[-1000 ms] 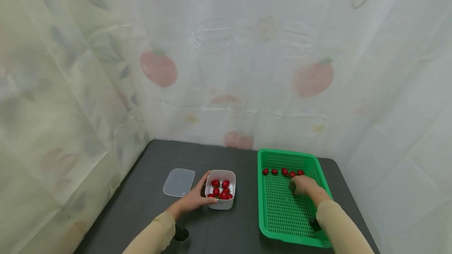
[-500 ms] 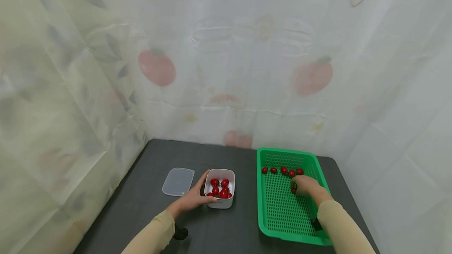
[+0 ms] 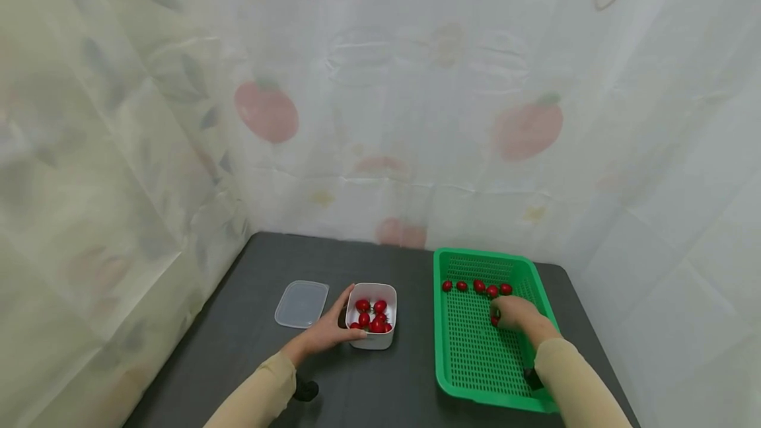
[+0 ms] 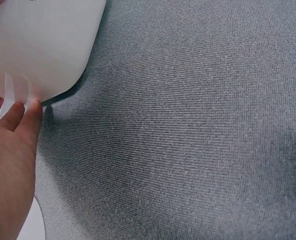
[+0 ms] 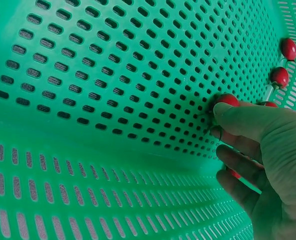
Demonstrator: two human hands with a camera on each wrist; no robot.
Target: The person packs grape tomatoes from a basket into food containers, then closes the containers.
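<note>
My left hand [image 3: 326,334] grips a small white square box [image 3: 373,342], thumb across its near rim and fingers along its left side. Several red cherry tomatoes [image 3: 377,325] lie inside. In the left wrist view, fingertips [image 4: 33,111] touch the box wall [image 4: 47,45]. Low in the green basket [image 3: 475,362], my right hand [image 3: 518,316] pinches one cherry tomato [image 5: 228,99] between thumb and forefinger, the forefinger partly hidden behind the thumb. Its other fingers are bent beneath. Farther back in the basket sit several loose cherry tomatoes [image 3: 479,286].
A translucent lid [image 3: 302,304] lies flat on the dark grey table [image 3: 410,375], left of the box. The basket's raised rim [image 3: 438,329] stands right of the box, with a strip of table between. A printed curtain [image 3: 386,117] closes off the back and sides.
My right hand has shifted very slightly to the right at the tomato in the basket. My left hand stays on the box, and the other tomatoes keep their places.
</note>
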